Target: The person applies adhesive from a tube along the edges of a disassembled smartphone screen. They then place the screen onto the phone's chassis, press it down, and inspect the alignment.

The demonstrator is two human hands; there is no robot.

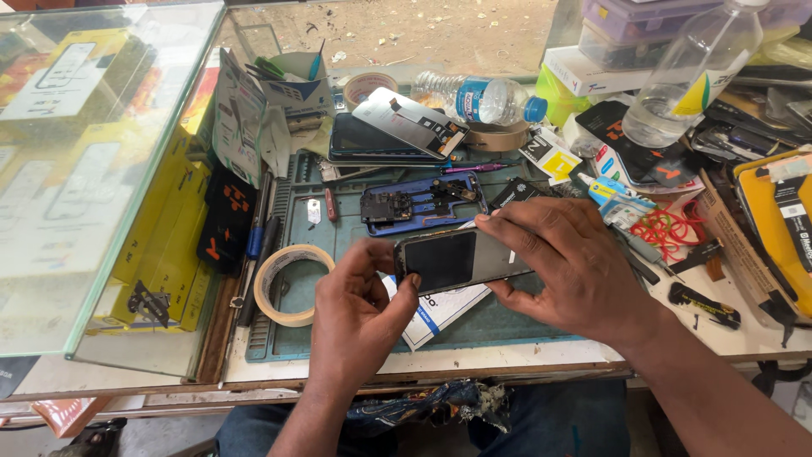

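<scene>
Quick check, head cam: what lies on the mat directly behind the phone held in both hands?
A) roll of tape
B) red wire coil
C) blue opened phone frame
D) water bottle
C: the blue opened phone frame lies on the green mat just beyond the held phone, which the left hand and right hand grip.

A cluttered repair counter (474, 360) with a green work mat (507, 317) at its centre.

On the mat lie a roll of pale tape (290, 285), a blue opened phone body (419, 205), a small white box (440, 309) and a dark phone (372, 140) with a silver back cover (410, 121) leaning on it. Behind them a clear water bottle (478, 99) lies on its side. To the right sit a coil of red wire (668, 230), a yellow box (778, 228) and an upright clear bottle (698, 72). A glass display case (93, 169) stands at the left.
</scene>
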